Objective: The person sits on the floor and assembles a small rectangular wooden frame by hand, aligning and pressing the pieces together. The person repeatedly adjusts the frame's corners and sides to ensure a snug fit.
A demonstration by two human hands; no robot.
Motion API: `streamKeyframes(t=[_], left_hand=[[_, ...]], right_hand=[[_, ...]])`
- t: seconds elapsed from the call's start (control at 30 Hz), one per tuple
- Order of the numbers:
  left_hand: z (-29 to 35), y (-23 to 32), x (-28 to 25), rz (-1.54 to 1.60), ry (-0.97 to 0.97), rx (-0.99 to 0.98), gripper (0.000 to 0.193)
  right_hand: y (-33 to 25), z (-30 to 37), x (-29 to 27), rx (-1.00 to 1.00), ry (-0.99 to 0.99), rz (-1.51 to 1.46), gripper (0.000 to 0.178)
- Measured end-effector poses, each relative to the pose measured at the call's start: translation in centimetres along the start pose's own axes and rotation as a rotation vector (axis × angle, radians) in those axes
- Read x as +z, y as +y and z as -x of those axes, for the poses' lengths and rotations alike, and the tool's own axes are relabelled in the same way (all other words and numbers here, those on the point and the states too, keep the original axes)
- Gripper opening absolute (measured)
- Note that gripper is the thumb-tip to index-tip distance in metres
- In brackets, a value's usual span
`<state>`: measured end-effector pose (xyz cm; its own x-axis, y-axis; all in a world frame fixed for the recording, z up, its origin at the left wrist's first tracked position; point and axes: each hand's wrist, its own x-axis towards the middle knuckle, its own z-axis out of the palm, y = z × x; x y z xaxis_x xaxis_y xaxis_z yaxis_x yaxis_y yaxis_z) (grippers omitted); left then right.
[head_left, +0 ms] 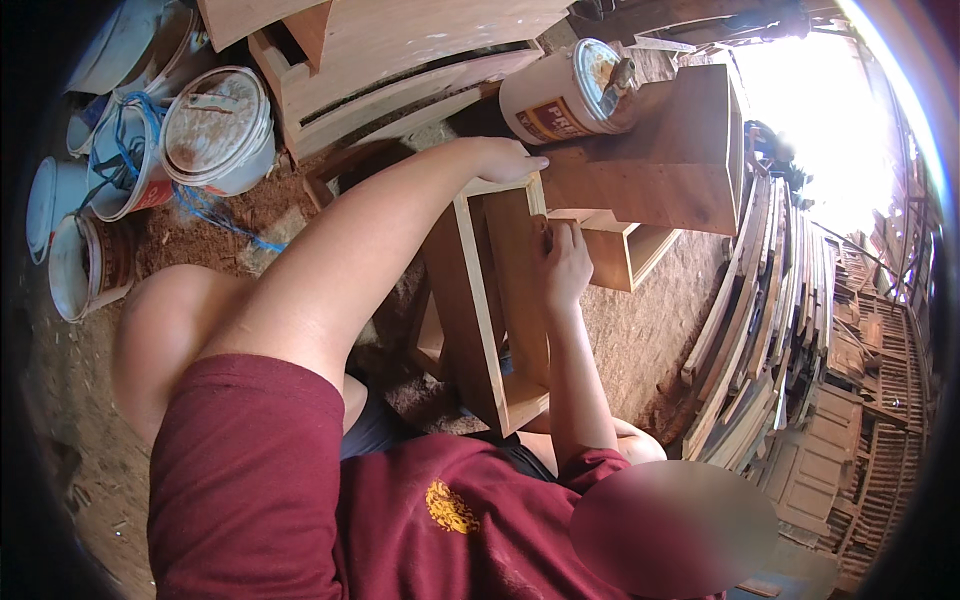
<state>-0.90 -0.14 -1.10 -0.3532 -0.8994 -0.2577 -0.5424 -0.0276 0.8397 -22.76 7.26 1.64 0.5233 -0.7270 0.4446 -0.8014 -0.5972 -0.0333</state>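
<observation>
A narrow wooden drawer box (466, 290) stands tilted on end in front of me, between my legs. My left hand (500, 160) is closed over its far end, thumb along the top edge. Close to the drawer's right side, my right hand (568, 262) has its fingers curled and pinched near the upper right edge. A small dark spot shows at those fingertips; I cannot make out what they hold. Just beyond lies a brown wooden box (650, 160), with another pale drawer (630, 250) beside it.
A white bucket (545, 95) with a tool on its lid stands behind the boxes. Left are a lidded bucket (218, 135), several other buckets and blue twine (225, 222). A large wooden cabinet (420, 60) lies at the back. Long planks (765, 300) are stacked right.
</observation>
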Motion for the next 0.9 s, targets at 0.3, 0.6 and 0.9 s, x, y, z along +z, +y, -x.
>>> streamKeyframes(t=[0.3, 0.6, 0.9], left_hand=[[0.0, 0.2, -0.5, -0.017, -0.033, -0.032, 0.076], [0.6, 1.1, -0.4, -0.034, -0.016, -0.034, 0.074], [0.4, 0.5, -0.6, -0.042, -0.022, -0.006, 0.073]], right_hand=[[-1.9, -5.1, 1.9, 0.007, 0.025, 0.008, 0.025], [-0.9, -2.3, 1.1, 0.061, -0.021, 0.062, 0.023], [-1.6, -3.5, 1.3, 0.071, -0.083, 0.053, 0.017]])
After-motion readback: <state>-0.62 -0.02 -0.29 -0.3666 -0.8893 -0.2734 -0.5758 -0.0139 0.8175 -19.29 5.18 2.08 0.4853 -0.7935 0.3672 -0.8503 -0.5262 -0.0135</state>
